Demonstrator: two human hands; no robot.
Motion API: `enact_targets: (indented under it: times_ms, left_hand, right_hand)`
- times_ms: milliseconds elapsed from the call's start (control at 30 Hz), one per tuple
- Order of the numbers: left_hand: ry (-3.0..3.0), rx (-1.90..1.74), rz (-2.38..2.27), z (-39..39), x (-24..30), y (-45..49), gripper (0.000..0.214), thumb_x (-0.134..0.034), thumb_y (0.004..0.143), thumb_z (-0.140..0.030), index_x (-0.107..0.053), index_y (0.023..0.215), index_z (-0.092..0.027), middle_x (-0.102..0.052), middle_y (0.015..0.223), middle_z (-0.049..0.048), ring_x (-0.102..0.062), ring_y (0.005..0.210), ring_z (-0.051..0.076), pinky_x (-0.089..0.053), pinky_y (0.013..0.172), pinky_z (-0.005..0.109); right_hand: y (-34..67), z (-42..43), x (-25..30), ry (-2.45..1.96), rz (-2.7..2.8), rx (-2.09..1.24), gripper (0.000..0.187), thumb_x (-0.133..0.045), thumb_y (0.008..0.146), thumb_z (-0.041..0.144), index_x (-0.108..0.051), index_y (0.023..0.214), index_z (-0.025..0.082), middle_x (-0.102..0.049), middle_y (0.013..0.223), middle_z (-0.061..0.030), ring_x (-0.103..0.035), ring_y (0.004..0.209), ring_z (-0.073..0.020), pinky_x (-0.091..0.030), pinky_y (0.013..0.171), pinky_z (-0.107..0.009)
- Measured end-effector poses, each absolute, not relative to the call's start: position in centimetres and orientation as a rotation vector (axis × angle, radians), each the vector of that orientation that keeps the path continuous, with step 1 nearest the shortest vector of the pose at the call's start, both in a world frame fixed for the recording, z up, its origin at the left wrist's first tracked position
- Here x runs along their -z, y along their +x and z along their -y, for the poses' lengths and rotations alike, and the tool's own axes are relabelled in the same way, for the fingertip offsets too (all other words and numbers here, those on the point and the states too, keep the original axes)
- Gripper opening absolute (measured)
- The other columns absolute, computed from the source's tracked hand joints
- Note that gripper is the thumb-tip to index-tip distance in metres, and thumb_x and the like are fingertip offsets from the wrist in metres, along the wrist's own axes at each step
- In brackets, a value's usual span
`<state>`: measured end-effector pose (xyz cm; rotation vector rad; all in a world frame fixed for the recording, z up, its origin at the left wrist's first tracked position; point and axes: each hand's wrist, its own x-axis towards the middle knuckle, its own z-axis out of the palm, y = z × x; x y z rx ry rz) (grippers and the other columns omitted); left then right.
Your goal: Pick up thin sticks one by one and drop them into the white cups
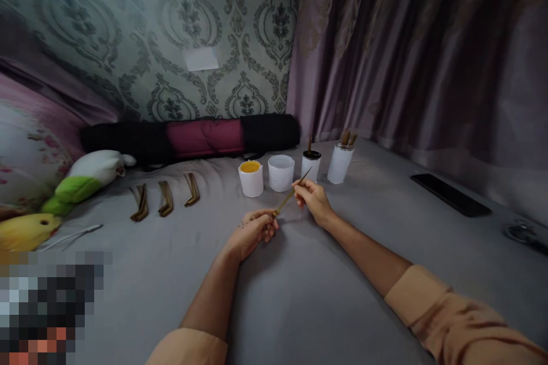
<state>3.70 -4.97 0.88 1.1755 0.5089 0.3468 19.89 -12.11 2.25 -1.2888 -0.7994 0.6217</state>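
My left hand (257, 231) is closed in a pinch on the lower end of a thin golden-brown strip (284, 203). The strip slants up to the right, held above the grey sheet. Near its upper part, the fingers of my right hand (314, 198) are closed on the same strip, and its pointed tip sticks out past them. Just beyond the hands stand a white cup with yellow contents (251, 182), a plain white cup (281, 175), a white cup with a dark top (311, 166) and a stick upright in it, and a white jar holding several brown sticks (341, 164).
Three bent brown strip bundles (165, 199) lie on the left, near a green-and-white plush toy (81, 179), a yellow plush toy (28, 232) and a white cable (77, 235). A black-and-maroon roll (201, 137) lies along the wall. A black phone (449, 194) is at right.
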Motion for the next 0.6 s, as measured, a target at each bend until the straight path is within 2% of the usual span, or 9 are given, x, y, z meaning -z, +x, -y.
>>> enact_targets:
  times_ms: [600]
  left_hand:
    - [1.149, -0.348, -0.514, 4.9, -0.9, 3.6, 0.031, -0.05, 0.065, -0.014, -0.054, 0.095, -0.008, -0.056, 0.063, 0.0031, -0.046, 0.046, 0.007, -0.031, 0.04, 0.018]
  right_hand:
    - [21.6, 12.2, -3.1, -1.224, 0.741, -0.513, 0.019, -0.056, 0.067, 0.031, -0.056, 0.079, 0.016, -0.05, 0.058, 0.0035, -0.043, 0.041, -0.0057, -0.032, 0.036, -0.018]
